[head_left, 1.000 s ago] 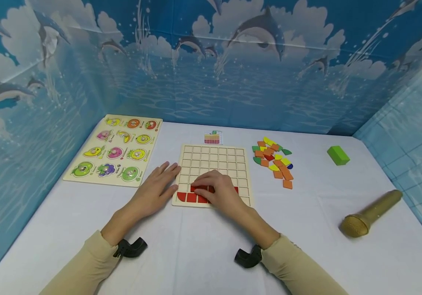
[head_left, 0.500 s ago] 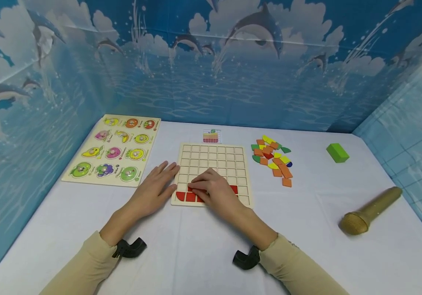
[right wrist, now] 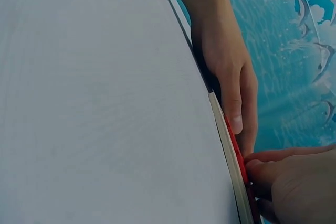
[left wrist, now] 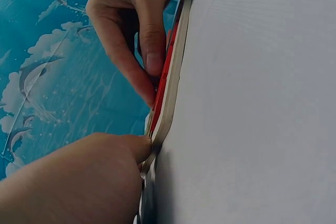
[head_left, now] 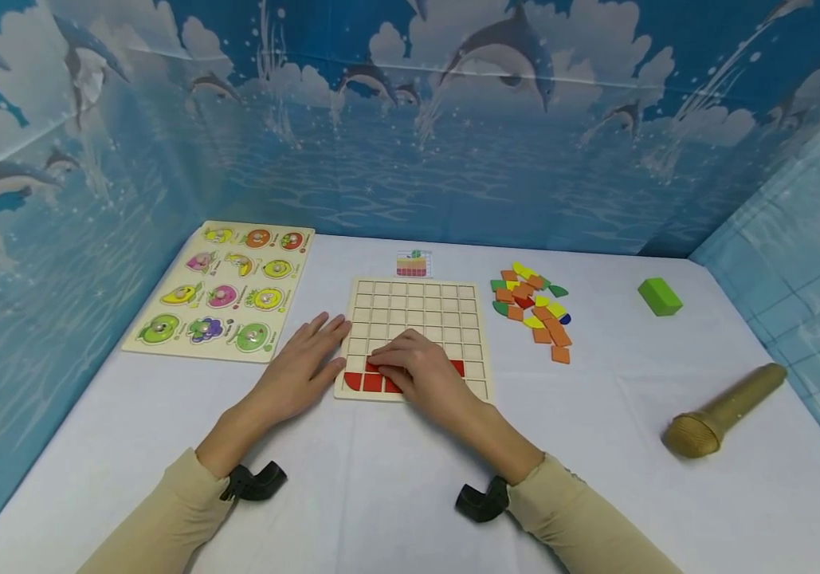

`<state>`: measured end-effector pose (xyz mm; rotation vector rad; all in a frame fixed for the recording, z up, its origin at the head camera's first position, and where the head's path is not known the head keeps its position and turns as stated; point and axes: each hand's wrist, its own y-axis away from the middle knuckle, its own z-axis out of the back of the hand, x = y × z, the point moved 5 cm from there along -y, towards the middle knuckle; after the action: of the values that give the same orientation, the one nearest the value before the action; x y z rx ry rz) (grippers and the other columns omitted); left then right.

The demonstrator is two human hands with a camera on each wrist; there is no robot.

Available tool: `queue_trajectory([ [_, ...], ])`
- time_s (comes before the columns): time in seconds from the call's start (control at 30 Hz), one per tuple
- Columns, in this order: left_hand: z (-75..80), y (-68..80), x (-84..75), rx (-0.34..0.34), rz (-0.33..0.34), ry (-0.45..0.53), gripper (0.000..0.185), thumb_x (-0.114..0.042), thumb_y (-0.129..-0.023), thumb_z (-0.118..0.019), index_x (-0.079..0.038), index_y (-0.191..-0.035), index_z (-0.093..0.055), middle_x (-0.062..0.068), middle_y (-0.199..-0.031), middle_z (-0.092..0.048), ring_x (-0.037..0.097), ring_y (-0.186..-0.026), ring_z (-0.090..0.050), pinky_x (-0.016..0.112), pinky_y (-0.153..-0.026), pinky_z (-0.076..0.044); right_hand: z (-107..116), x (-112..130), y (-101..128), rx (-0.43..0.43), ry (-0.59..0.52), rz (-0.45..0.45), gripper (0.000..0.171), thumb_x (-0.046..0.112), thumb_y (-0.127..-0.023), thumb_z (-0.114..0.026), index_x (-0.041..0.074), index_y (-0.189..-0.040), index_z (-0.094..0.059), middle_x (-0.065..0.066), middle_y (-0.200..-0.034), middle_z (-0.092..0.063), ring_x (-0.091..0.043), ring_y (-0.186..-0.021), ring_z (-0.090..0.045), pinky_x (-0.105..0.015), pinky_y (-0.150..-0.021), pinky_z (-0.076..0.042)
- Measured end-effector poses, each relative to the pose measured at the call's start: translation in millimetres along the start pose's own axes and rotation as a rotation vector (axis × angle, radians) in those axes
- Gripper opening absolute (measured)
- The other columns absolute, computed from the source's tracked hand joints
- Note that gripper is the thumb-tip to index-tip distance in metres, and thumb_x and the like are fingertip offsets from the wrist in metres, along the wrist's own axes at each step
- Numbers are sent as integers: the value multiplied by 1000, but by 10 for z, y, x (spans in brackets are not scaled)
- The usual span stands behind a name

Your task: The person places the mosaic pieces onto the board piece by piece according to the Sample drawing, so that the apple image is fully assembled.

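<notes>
A wooden grid board (head_left: 417, 307) lies mid-table, with red tiles (head_left: 362, 383) filling part of its two nearest rows. My left hand (head_left: 305, 363) lies flat on the table, its straight fingers against the board's left edge (left wrist: 173, 93). My right hand (head_left: 417, 371) rests on the near rows with bent fingers, and its fingertips (left wrist: 149, 85) pinch a red tile (left wrist: 167, 72) in the second row. The right wrist view shows the same red row (right wrist: 236, 150) edge-on between the left hand (right wrist: 231, 77) and the right hand (right wrist: 294, 187). The hand covers most of the second row.
A loose pile of orange, yellow and green tiles (head_left: 535, 307) lies right of the board. A small pattern card (head_left: 413, 263) lies behind it. A fruit peg puzzle (head_left: 226, 287) sits at the left, a green block (head_left: 659, 296) and a gold microphone (head_left: 721, 410) at the right. Blue walls enclose the table.
My right hand's fingertips have shifted slightly left along the red row. The left hand has stayed against the board's edge.
</notes>
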<state>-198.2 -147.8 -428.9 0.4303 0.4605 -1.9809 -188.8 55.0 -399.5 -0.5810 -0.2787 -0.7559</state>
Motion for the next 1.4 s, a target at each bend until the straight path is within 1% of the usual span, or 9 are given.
queue_trajectory([
  [0.2,16,11,-14,-3,-3,6,62,-29,-108,-58,-12,-165,-38,7,-172,-35,33,-164,-17,53,-134,-14,-8,-15,-8,-1,-23,-1,21,10,-96,-78,12,-116,-83,1,-116,-79,-17,-113,-66,-35,-100,-58],
  [0.33,14,20,-11,-1,3,12,63,-28,-108,-58,-12,-165,-38,7,-172,-34,32,-164,-17,53,-134,-14,47,-81,-13,-11,-68,-41,20,11,-97,-77,11,-117,-82,1,-117,-79,-17,-115,-67,-38,-102,-58],
  [0.6,12,21,-14,-6,5,11,64,-29,-107,-60,-12,-164,-38,7,-172,-35,32,-164,-17,53,-134,-14,425,-488,13,-125,-99,-214,19,13,-97,-78,11,-115,-82,-3,-115,-80,-23,-115,-69,-45,-101,-58],
  [0.67,15,21,-16,-7,3,11,64,-29,-107,-60,-12,-164,-38,8,-172,-35,32,-164,-18,53,-134,-14,537,-615,39,-163,-81,-265,19,12,-97,-77,10,-115,-82,-6,-116,-79,-26,-116,-69,-47,-101,-58],
  [0.83,16,19,-17,-5,-4,11,63,-28,-107,-59,-11,-164,-38,8,-172,-35,32,-164,-18,53,-134,-14,803,-952,138,-264,-46,-385,20,7,-98,-72,5,-116,-80,-16,-113,-79,-34,-107,-73,-52,-94,-60],
  [1.0,6,16,-12,-5,-5,12,63,-28,-107,-59,-12,-164,-38,8,-172,-35,32,-164,-18,53,-134,-15,986,-1268,297,-400,25,-427,17,2,-96,-73,-1,-111,-80,-20,-103,-79,-35,-92,-75,-49,-82,-62],
  [1.13,0,15,-12,-1,-3,12,63,-29,-107,-60,-12,-164,-38,7,-172,-35,32,-164,-18,53,-134,-15,1065,-1417,429,-446,127,-474,16,0,-95,-75,-4,-110,-80,-21,-98,-79,-35,-86,-73,-45,-76,-56],
  [1.27,-1,9,-16,1,-2,10,63,-29,-107,-59,-12,-164,-38,7,-172,-35,32,-164,-18,53,-134,-15,1108,-1518,531,-442,166,-563,15,-1,-95,-74,-5,-109,-80,-24,-104,-77,-40,-96,-69,-52,-83,-56],
  [1.4,7,5,-22,0,0,7,63,-29,-107,-59,-12,-164,-38,7,-172,-35,32,-164,-18,53,-134,-15,1129,-1577,569,-418,185,-603,16,-1,-96,-72,-6,-110,-80,-27,-111,-75,-45,-109,-65,-58,-95,-52],
])
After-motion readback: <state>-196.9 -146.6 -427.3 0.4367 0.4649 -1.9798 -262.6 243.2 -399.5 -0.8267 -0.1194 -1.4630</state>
